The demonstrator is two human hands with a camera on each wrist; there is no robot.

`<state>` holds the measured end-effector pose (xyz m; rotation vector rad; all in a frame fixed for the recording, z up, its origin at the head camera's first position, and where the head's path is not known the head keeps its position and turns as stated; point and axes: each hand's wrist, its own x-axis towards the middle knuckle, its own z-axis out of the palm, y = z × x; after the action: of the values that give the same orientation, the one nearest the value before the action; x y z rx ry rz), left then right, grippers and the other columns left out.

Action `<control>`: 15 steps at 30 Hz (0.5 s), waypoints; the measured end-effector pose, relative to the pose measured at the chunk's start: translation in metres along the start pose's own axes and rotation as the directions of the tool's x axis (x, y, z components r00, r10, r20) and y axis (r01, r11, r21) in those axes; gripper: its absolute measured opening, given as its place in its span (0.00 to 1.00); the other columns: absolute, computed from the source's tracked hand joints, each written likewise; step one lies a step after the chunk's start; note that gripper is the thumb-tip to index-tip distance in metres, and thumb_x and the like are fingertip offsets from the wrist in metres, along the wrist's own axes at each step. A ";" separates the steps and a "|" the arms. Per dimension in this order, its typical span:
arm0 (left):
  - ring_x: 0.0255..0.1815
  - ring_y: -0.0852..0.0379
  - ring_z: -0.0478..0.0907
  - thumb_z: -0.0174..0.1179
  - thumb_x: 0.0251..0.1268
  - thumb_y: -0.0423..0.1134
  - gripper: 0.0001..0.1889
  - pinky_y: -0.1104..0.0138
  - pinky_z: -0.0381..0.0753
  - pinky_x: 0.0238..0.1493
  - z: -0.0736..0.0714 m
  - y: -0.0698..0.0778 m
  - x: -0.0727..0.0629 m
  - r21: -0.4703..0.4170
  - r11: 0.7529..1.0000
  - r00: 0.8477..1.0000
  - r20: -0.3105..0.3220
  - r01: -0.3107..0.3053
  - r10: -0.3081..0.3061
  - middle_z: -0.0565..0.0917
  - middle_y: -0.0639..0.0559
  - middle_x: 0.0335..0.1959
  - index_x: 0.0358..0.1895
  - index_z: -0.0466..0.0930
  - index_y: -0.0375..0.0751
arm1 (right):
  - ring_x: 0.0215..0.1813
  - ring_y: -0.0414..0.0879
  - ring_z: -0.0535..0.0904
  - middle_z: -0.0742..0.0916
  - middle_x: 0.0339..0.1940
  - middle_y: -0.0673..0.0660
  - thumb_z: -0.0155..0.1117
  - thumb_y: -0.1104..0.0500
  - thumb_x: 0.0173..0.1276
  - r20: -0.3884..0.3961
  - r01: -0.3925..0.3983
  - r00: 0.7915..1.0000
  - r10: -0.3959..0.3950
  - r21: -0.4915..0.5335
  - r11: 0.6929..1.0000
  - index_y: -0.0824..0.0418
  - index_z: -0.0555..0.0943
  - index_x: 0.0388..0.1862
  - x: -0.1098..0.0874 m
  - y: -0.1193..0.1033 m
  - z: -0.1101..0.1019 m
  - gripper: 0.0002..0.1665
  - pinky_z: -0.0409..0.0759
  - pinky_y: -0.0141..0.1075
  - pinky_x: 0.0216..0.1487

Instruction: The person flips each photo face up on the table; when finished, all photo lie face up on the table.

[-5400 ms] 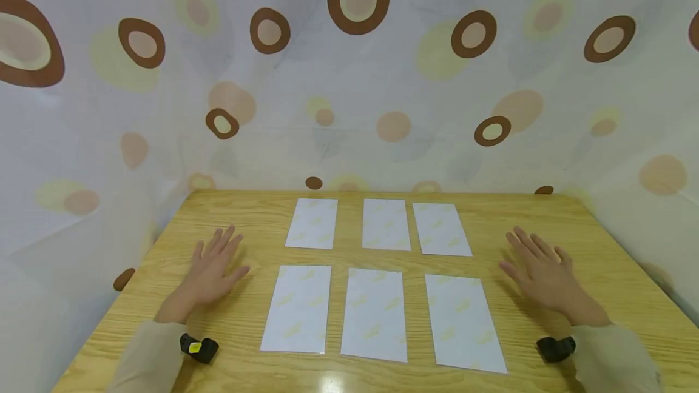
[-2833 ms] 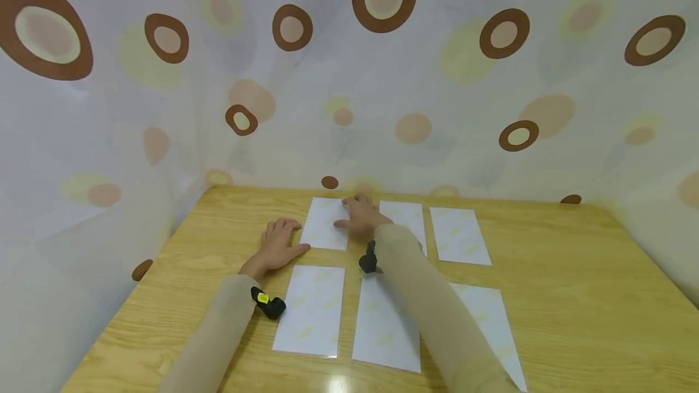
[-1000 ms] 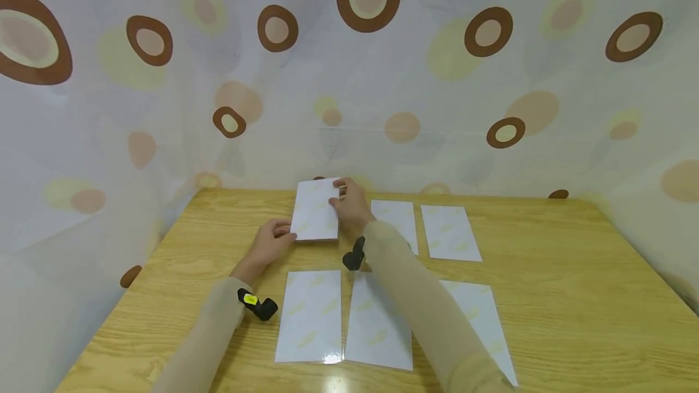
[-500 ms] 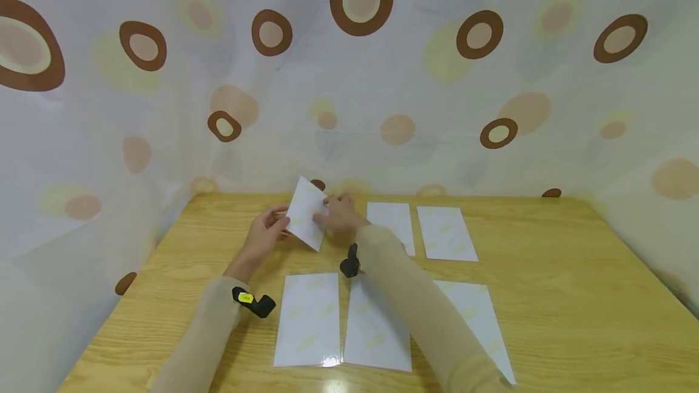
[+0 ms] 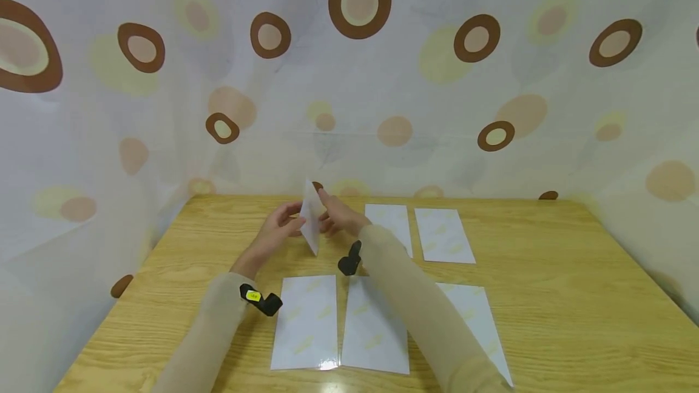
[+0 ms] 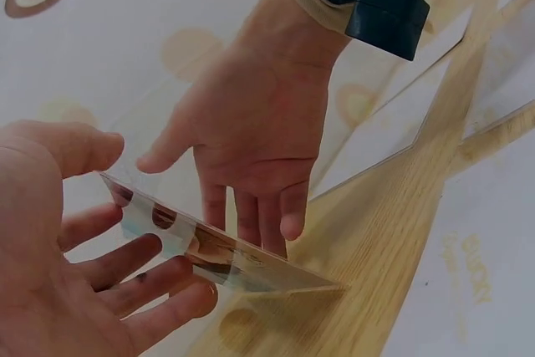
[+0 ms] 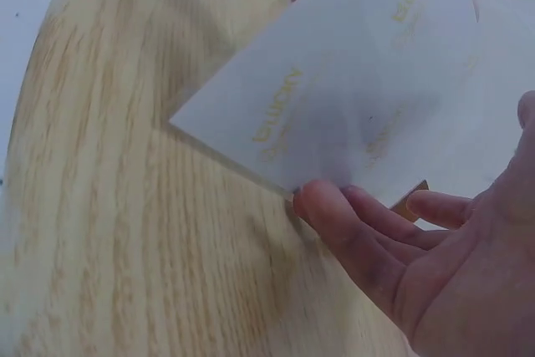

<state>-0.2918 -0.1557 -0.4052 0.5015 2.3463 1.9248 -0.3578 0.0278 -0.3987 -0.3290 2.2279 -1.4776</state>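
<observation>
My left hand [image 5: 275, 229] pinches a photo print [image 5: 310, 217] by one corner, the thumb to one side and the fingers to the other. The print stands almost edge-on to the head view, above the table's far part. Seen from the left wrist, its glossy picture side [image 6: 201, 248] faces my left palm [image 6: 50, 257]; what it depicts is unclear. The right wrist view has its white back [image 7: 334, 81] with faint yellow lettering. My right hand [image 5: 341, 216] is beside that back, fingers extended; whether a fingertip touches it is hard to tell.
Two face-down prints [image 5: 445, 235] lie in the back row on the wooden table [image 5: 568, 296]. In front are three more, the left one [image 5: 304, 323] bare, the middle one [image 5: 375, 332] and right one partly under my right forearm. A patterned curtain [image 5: 415, 102] stands behind.
My hands came in from the table's sides to the back-left print and lifted it. Since then the print has been turned from facing up to nearly edge-on, and my right fingers have straightened.
</observation>
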 end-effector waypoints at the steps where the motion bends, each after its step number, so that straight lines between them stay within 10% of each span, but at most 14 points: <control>1: 0.66 0.36 0.67 0.50 0.74 0.37 0.26 0.48 0.73 0.60 0.001 0.001 0.001 0.004 1.000 1.000 0.024 -0.005 0.005 0.65 0.33 0.69 0.70 0.59 0.31 | 0.40 0.55 0.82 0.78 0.58 0.71 0.26 0.33 0.76 0.005 -0.014 1.000 0.014 0.033 0.999 0.66 0.51 0.76 0.000 0.000 -0.001 0.45 0.83 0.40 0.36; 9: 0.69 0.38 0.62 0.53 0.72 0.40 0.28 0.44 0.65 0.65 0.010 0.007 0.004 0.117 0.993 0.993 0.117 -0.006 -0.008 0.62 0.38 0.72 0.72 0.59 0.36 | 0.47 0.57 0.84 0.80 0.55 0.69 0.25 0.27 0.72 0.063 -0.019 0.998 0.012 0.106 0.994 0.66 0.51 0.75 -0.006 -0.003 -0.006 0.51 0.84 0.43 0.42; 15: 0.65 0.38 0.66 0.56 0.70 0.35 0.24 0.48 0.68 0.65 0.016 0.000 0.006 0.189 0.979 0.974 0.225 -0.071 0.027 0.69 0.35 0.65 0.67 0.66 0.32 | 0.29 0.45 0.79 0.81 0.26 0.55 0.35 0.50 0.80 0.048 0.042 0.998 -0.042 -0.002 0.999 0.65 0.76 0.35 -0.007 -0.005 -0.006 0.26 0.81 0.40 0.36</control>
<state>-0.2935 -0.1388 -0.4075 0.7534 2.4073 1.5675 -0.3552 0.0340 -0.3909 -0.4101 2.1977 -1.4723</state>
